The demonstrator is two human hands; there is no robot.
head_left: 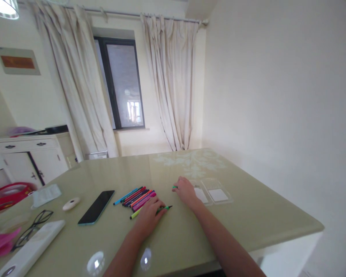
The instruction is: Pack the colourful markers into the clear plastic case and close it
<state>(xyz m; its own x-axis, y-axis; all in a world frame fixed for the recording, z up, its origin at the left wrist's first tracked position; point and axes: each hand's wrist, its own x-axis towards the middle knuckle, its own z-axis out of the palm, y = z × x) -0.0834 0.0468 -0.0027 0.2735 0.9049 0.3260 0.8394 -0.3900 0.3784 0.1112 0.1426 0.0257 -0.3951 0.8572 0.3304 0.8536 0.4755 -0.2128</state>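
Right of phone [96,207], left hand [150,213] curled round green pen [165,208] — tip [170,207] pointed outward, seemingly to clear fingers; farther right, right hand [185,191] pinched cap [175,187], fingertips together.

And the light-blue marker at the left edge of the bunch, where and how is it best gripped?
Probably pinch the light-blue marker across its barrel near the lower-left end, coming from the left. It lies flat and slanted, that end juts out past the other markers, and they crowd its right side.
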